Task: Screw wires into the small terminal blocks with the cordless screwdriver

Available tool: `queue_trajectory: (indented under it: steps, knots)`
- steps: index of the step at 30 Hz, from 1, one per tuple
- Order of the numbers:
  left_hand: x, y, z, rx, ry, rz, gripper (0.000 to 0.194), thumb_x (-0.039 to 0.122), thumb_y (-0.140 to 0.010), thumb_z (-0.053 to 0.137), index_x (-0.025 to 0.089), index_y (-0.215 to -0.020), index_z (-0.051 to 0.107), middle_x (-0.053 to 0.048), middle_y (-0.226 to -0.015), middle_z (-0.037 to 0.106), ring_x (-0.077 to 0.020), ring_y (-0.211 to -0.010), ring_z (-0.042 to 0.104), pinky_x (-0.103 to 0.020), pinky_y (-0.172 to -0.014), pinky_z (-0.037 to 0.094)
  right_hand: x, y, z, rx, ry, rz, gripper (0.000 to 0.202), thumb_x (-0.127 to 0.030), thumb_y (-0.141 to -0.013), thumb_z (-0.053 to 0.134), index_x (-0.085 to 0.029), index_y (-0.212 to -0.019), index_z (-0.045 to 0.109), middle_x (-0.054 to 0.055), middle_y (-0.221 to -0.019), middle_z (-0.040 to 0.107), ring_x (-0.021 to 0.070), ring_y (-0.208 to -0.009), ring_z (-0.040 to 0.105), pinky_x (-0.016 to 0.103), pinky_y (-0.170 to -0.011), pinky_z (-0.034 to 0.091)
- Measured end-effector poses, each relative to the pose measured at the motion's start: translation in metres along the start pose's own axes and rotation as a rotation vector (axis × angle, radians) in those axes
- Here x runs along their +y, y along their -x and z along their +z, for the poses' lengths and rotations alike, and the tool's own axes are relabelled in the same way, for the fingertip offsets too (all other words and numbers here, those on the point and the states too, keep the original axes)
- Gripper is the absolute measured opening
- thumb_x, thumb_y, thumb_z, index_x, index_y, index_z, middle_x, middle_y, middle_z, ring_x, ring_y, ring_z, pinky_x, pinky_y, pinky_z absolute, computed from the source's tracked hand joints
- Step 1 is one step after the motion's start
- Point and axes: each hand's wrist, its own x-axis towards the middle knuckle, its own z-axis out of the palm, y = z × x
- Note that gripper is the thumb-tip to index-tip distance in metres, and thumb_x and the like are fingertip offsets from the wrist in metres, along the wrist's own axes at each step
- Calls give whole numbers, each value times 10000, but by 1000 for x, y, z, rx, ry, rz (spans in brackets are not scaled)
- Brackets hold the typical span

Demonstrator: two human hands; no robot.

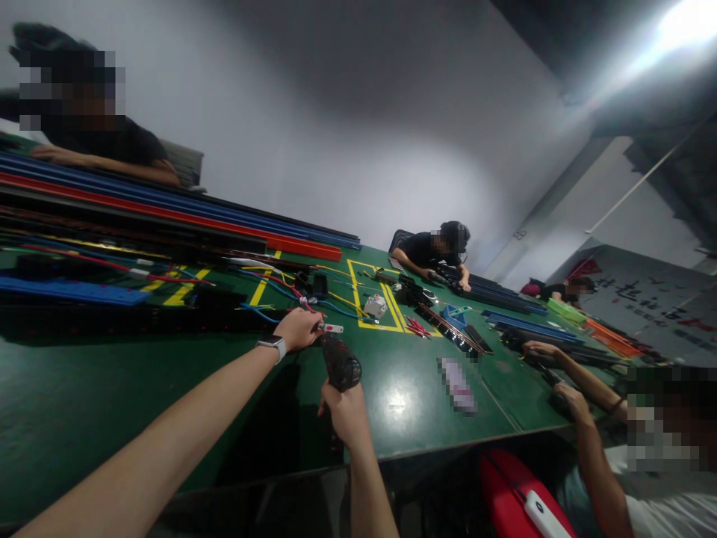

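My right hand (347, 411) is wrapped round the grip of a black cordless drill (340, 362), held over the near part of the green table. The drill's front end points away from me, towards my left hand (301, 329), whose fingers are closed at that end. What they pinch is too small and hidden to make out. Just right of those fingertips shows a small white and red piece (334, 329). A long black strip (168, 317) runs up to my left hand from the left. Red, blue and yellow wires (291, 288) lie beyond my hand.
Long blue and orange rails (302, 243) lie along the far side. A grey-white block (375, 305), red-handled bits (417, 327), a blue bin (455, 315) and a blurred flat object (456, 385) lie to the right. Co-workers sit around the table; one's hands (568, 400) work at right.
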Motion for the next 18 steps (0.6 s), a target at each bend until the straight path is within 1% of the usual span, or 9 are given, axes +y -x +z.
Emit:
queue_trajectory:
  steps: [7,14,18]
  knots:
    - [0,0,1,5,15,-11,199,373,-821,551,218,-900,646,-95,-883,715,-263,-876,665,-394,-855,438,1,0,-1,1,2,-31,159,-182,-743,461,-191,-619,559,10,-585,606,153,-580,574,225,-542,400]
    - [0,0,0,-15,31,-24,201,371,-822,564,222,-923,652,-96,-881,716,-254,-886,667,-380,-855,438,2,-2,1,-6,-16,-3,157,-191,-747,467,-195,-620,558,4,-570,599,159,-582,577,231,-549,404]
    - [0,0,0,-11,20,-10,233,403,-839,542,223,-941,649,-96,-892,717,-262,-892,668,-388,-855,437,3,-1,2,10,-13,0,163,-196,-750,468,-196,-616,561,1,-562,595,159,-560,571,241,-545,405]
